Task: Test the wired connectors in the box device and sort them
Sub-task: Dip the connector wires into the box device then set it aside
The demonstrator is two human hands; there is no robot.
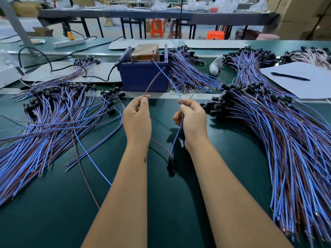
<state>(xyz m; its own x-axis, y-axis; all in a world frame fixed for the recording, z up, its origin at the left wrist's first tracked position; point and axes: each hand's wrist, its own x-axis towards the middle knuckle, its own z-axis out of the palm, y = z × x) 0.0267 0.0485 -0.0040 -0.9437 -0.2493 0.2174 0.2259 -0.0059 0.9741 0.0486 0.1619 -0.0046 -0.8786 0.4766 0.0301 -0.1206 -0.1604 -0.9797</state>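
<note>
Green bench (223, 176), unlabelled blue box (143, 77), hands pinching wires

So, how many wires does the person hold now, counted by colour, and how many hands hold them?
Blue wire: 1, pinched by the right hand
Brown wire: 1, pinched by the left hand
Total: 2 wires, 2 hands
</note>
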